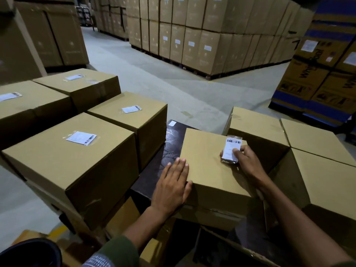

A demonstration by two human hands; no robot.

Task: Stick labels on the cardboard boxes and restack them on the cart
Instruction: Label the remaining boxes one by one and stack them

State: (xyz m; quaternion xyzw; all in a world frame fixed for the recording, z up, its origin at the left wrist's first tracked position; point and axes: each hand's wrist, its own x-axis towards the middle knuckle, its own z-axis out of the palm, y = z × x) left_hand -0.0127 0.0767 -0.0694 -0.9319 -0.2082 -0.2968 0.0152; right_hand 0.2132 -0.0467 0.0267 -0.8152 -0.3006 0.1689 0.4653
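Head view. Cardboard box [213,166], unlabelled, is sitting lower centre of the frame atop other cartons. Left hand [173,184] is lying flat, fingers straight, pressing its near left corner. Right hand [243,158] is pinching a label [231,150] against the box's right top edge. Labelled boxes [77,151] are standing at left of the frame. Handling, as judged: box appearing rigid, smooth-faced, weight unknowable; best taken by opposite lower edges with both palms. Label looking thin, floppy, sticky-backed; best held by its margins.
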